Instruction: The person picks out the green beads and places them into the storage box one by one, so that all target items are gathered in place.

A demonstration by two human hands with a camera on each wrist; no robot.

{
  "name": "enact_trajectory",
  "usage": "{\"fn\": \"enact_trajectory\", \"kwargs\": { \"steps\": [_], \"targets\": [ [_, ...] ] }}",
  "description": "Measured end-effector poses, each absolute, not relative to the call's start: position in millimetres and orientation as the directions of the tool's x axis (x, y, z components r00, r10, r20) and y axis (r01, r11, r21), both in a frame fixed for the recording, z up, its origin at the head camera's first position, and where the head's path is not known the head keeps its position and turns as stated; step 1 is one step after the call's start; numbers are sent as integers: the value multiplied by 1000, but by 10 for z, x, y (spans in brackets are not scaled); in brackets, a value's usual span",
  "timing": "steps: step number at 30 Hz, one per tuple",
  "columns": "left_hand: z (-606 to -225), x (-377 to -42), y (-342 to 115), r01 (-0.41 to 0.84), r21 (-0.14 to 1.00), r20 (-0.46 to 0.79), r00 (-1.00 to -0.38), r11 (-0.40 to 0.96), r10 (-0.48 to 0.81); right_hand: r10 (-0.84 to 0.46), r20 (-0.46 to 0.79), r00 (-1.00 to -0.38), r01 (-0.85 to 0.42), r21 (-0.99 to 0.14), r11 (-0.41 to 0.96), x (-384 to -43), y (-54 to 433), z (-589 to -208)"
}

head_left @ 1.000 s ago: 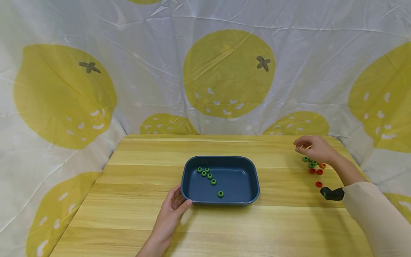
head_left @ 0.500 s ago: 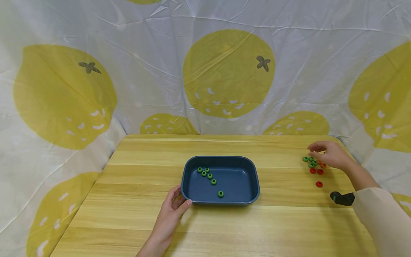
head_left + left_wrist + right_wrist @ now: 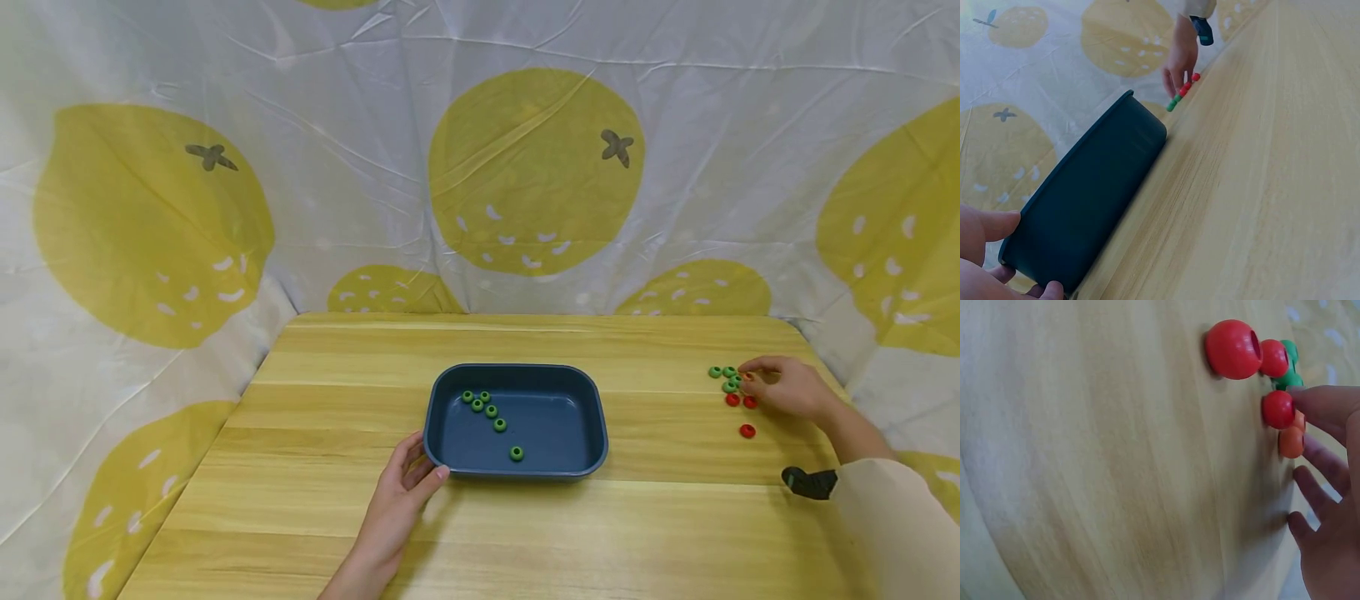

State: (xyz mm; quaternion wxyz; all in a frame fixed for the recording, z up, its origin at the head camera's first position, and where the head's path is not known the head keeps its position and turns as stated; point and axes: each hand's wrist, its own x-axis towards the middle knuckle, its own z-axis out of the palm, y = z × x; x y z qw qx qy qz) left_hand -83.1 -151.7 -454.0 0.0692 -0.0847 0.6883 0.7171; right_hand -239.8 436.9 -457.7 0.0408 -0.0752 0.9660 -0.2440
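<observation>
Smooth, rounded beads with dark holes cluster at the right of the wood-grained table: red beads, orange beads and green beads. More sit inside the blue, round-cornered tray. My left fingers grip its near left corner. My right fingers spread around the orange beads; I cannot tell whether they pinch one. Red beads crowd my thumb; a fruit-printed cloth hangs behind.

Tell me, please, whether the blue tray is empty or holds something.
The blue tray is not empty, but far from full: six green beads lie in it, with much bare space around them.
</observation>
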Motion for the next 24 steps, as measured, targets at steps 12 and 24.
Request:
{"fn": "enact_trajectory", "kwargs": {
  "steps": [12, 24],
  "targets": [
    [-4549, -830, -1522, -214, 976, -215, -976, -43, -20, -222, 26, -975, -203, -519, 830, -2433, 4361, -4686],
    [-4554, -835, -1520, -210, 977, -211, -977, -42, -20, -199, -36, -979, -150, -532, 834, -2416, 4357, -4607]
  ]
}}
